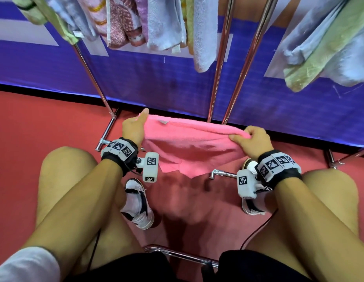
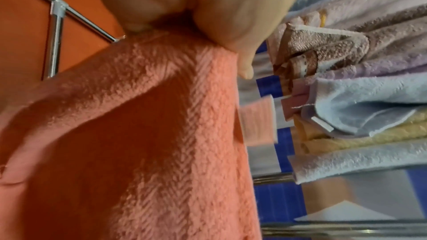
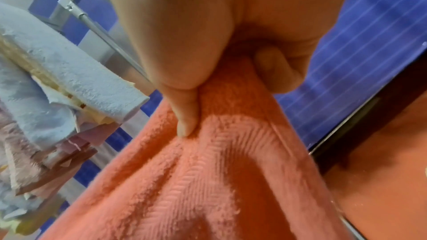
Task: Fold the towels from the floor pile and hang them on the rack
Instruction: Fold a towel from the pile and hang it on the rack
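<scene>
Your knees frame the scene, and between them your left hand (image 1: 134, 129) pinches one top corner of the pink towel (image 1: 189, 147), thumb pressed along its edge. Rightward, the towel stretches across to your right hand (image 1: 255, 140), whose fingers are curled tight round the other corner. It hangs doubled below both hands, clear of the red floor (image 1: 44, 123), so the fold looks started but not finished. Above and beyond your hands, the rack (image 1: 218, 64) already carries many hung towels (image 1: 166, 23) from left to right. No floor pile shows, so you cannot tell how many remain.
</scene>
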The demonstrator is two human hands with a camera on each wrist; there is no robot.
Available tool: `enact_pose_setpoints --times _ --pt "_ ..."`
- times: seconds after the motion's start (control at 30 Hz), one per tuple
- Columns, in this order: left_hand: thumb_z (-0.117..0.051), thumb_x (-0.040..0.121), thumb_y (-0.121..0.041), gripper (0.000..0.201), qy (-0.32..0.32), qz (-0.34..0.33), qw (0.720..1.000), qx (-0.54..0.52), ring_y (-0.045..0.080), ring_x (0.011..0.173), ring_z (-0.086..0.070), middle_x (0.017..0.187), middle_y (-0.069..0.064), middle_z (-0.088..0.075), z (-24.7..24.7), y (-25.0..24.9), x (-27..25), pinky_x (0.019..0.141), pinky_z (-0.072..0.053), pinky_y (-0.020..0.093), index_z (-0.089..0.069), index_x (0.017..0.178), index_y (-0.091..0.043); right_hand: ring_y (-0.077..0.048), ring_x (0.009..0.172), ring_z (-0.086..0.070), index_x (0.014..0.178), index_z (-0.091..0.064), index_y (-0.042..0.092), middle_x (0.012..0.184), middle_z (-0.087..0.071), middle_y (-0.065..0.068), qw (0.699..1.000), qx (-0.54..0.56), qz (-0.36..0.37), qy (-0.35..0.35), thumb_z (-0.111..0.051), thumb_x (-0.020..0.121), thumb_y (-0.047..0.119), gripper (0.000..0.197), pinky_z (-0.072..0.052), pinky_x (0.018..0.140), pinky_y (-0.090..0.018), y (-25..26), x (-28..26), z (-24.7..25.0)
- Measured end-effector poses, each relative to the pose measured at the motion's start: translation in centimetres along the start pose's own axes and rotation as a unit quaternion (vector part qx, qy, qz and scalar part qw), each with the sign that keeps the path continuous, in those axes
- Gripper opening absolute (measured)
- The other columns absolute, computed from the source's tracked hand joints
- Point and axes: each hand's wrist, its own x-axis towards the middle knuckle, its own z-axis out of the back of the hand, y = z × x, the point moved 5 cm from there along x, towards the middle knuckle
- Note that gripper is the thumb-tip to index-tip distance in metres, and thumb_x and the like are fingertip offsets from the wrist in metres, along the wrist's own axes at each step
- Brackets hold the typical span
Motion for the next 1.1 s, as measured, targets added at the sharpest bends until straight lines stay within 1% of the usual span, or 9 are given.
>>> enact_pose_setpoints --times 0.07,0.17,0.27,0.33,0.53,0.67,0.83,1.0,1.1 --pt "-0.08 0.06 -0.064 0.054 0.025 0.022 0.999 -0.011 0.017 0.067 -0.045 0.071 0.009 -0.053 -0.1 0.9 0.6 0.063 -0.04 0.034 -0.062 0.066 -0.013 -0.023 0.066 -0.05 0.062 -0.048 0.018 0.064 -0.053 0.001 0.999 0.023 -0.012 -0.028 -0.079 0.077 0.035 0.038 -0.037 0.063 -0.03 -0.2 0.3 0.6" --pt "-0.09 0.05 -0.047 0.04 0.098 0.017 0.995 0.013 0.018 0.071 -0.055 0.078 0.014 -0.065 -0.8 1.1 0.0 0.067 -0.046 0.037 -0.068 0.062 -0.016 -0.029 0.078 -0.054 0.064 -0.054 0.019 0.073 -0.059 -0.006 1.0 0.009 -0.024 -0.013 -0.07 0.086 0.033 0.031 -0.036 0.072 -0.028 -0.7 0.4 0.7" --pt "-0.087 0.066 -0.015 0.017 0.182 0.007 0.982 0.048 0.017 0.066 -0.062 0.077 0.011 -0.073 -1.6 1.0 -1.4 0.068 -0.05 0.033 -0.073 0.075 -0.011 -0.031 0.081 -0.055 0.065 -0.058 0.016 0.075 -0.061 -0.009 0.999 0.01 -0.039 -0.018 -0.068 0.088 0.032 0.029 -0.035 0.072 -0.027 -1.1 0.4 0.7" --pt "-0.077 0.078 -0.005 0.007 0.161 -0.01 0.984 0.071 0.006 0.057 -0.059 0.067 -0.001 -0.069 -1.5 1.2 -1.1 0.064 -0.048 0.027 -0.072 0.078 -0.01 -0.031 0.08 -0.056 0.071 -0.062 0.011 0.073 -0.061 -0.008 0.999 0.02 -0.041 -0.024 -0.07 0.087 0.032 0.027 -0.035 0.069 -0.027 -1.2 0.6 0.5" --pt "-0.069 0.067 -0.049 0.023 0.098 -0.01 0.994 0.04 0.02 0.078 -0.063 0.075 0.0 -0.07 -0.8 3.9 2.1 0.085 -0.056 0.055 -0.078 0.076 -0.03 -0.025 0.073 -0.052 0.068 -0.048 0.017 0.064 -0.053 0.004 0.999 0.021 -0.037 0.003 -0.078 0.079 0.03 0.035 -0.037 0.067 -0.029 -0.8 0.6 -0.2" --pt "-0.074 0.081 -0.025 0.01 0.118 -0.01 0.993 0.029 0.026 0.077 -0.062 0.078 0.012 -0.066 -2.2 1.6 -1.5 0.082 -0.053 0.065 -0.076 0.073 -0.02 -0.015 0.049 -0.048 0.076 -0.053 0.018 0.061 -0.058 0.0 0.992 0.082 -0.033 0.087 -0.087 0.069 0.025 0.036 -0.037 0.049 -0.024 0.7 -0.5 -2.3" --pt "-0.073 0.085 -0.009 0.005 0.2 -0.007 0.98 0.007 0.026 0.075 -0.059 0.079 0.017 -0.065 -5.3 0.6 -5.0 0.08 -0.054 0.058 -0.074 0.08 -0.007 -0.013 0.035 -0.05 0.095 -0.049 0.012 0.045 -0.052 0.002 0.955 0.249 0.009 0.159 -0.068 0.087 -0.001 0.024 -0.035 0.032 -0.018 4.2 -2.6 -4.6" --pt "-0.06 0.088 0.008 0.022 0.308 0.004 0.951 0.018 0.012 0.063 -0.059 0.081 0.013 -0.063 -8.1 0.5 -7.8 0.061 -0.053 0.024 -0.068 0.1 -0.008 -0.017 0.05 -0.063 0.087 -0.061 0.004 0.059 -0.062 -0.012 0.93 0.304 0.036 0.202 -0.056 0.089 -0.011 0.016 -0.053 0.044 -0.025 6.4 -3.9 -6.4" --pt "-0.061 0.087 0.01 0.023 0.3 -0.005 0.954 0.009 0.019 0.059 -0.056 0.069 0.01 -0.062 -8.9 0.1 -8.6 0.058 -0.049 0.026 -0.062 0.09 -0.013 -0.013 0.056 -0.067 0.098 -0.065 -0.003 0.066 -0.069 -0.012 0.934 0.295 0.056 0.192 -0.051 0.081 -0.023 0.03 -0.057 0.055 -0.023 6.8 -4.0 -6.7"
